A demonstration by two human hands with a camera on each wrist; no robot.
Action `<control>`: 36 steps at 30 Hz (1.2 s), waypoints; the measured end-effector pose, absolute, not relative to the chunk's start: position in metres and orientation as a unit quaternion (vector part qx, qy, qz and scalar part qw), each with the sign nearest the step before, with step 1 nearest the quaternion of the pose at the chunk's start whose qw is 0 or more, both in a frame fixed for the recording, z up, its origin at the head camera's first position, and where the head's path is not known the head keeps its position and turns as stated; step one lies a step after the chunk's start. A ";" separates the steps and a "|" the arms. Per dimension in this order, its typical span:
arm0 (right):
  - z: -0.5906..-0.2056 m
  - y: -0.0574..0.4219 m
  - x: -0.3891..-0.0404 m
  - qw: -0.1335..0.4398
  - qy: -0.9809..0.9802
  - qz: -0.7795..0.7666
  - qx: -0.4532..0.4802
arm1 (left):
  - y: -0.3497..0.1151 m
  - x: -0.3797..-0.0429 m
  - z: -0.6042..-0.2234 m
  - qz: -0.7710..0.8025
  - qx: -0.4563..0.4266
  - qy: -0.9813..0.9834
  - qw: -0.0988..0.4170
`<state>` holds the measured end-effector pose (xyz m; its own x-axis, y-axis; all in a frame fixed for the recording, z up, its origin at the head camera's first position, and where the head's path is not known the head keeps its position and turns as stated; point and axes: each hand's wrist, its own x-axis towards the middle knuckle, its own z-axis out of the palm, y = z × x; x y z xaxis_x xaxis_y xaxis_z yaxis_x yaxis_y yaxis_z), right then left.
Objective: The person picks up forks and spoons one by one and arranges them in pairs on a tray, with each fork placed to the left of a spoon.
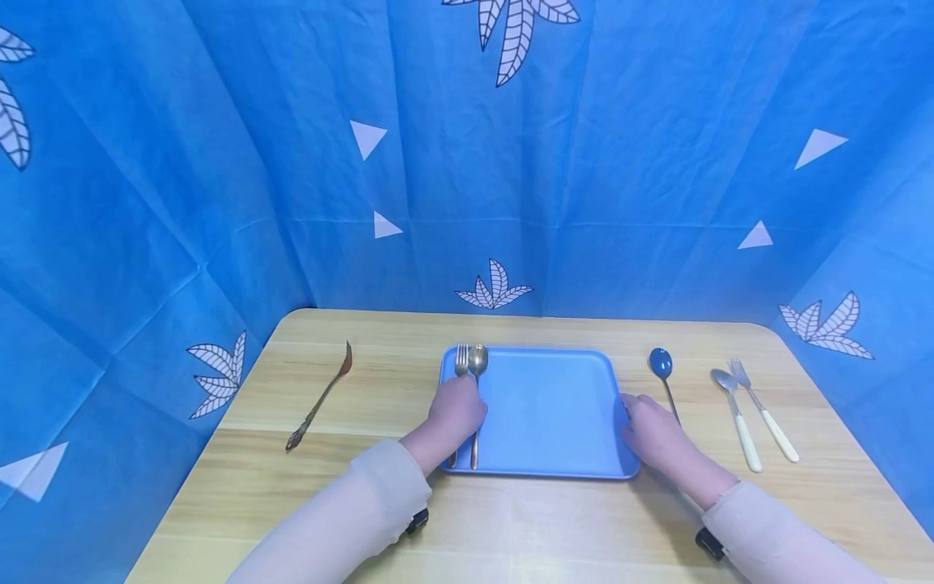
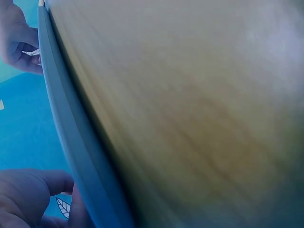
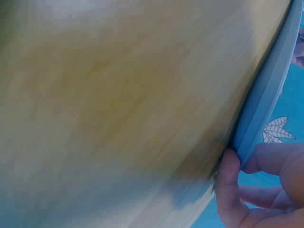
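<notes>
A light blue rectangular tray (image 1: 550, 414) lies on the wooden table. Along its left side lie a fork (image 1: 461, 359) and a spoon (image 1: 477, 358), both with their handles toward the near rim. My left hand (image 1: 456, 410) is curled over the middle of these two, covering part of the tray's left edge. In the left wrist view its thumb and a finger meet right at the rim; I cannot tell what they hold. My right hand (image 1: 652, 430) pinches the tray's right rim, with one of its fingers (image 3: 229, 173) against the outside.
A dark ornate-handled utensil (image 1: 321, 397) lies on the left of the wooden table (image 1: 511, 527). Right of the tray are a dark spoon (image 1: 661, 363), a white-handled spoon (image 1: 739, 418) and a white-handled fork (image 1: 766, 414). Blue patterned cloth (image 1: 496, 162) hangs behind and at the sides.
</notes>
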<state>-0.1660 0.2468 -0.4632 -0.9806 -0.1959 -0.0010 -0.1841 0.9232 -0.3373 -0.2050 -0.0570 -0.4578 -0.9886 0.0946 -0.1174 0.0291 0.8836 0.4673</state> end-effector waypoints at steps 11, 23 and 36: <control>-0.462 0.246 -0.165 0.020 0.980 -0.175 -0.095 | -0.057 -0.204 -0.458 0.236 0.033 0.969 0.066; -0.461 0.246 -0.165 0.022 0.981 -0.171 -0.094 | -0.057 -0.203 -0.460 0.251 0.027 0.965 0.070; -0.461 0.245 -0.165 0.021 0.981 -0.167 -0.094 | -0.062 -0.191 -0.454 0.218 0.044 0.974 0.034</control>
